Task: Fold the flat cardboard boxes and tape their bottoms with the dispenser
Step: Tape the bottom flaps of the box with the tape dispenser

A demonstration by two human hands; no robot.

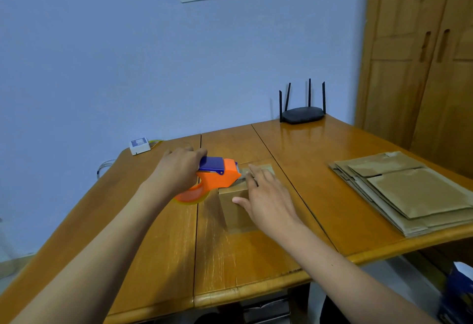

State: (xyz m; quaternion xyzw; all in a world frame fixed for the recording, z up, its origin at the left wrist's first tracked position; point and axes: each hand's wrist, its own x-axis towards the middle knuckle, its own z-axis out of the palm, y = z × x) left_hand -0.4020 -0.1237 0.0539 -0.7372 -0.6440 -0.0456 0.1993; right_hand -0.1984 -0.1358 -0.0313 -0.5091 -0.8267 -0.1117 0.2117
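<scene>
Cardboard box [234, 206] sitting mid-table [307, 149], top mostly hiding under right hand [266, 195]; taped seam hard making out. Right fingers lying straight, pressing box top, thumb resting on near face. Left hand [179, 167] curling round handle of orange tape dispenser [215, 178], nose touching box's top left edge; fingertips tucking out of sight. Flat boxes [409, 190] stacking at right, partly running out of view.

table [294, 149]: glossy wood | box [234, 211]: matt cardboard | dispenser [217, 175]: smooth plastic
</scene>
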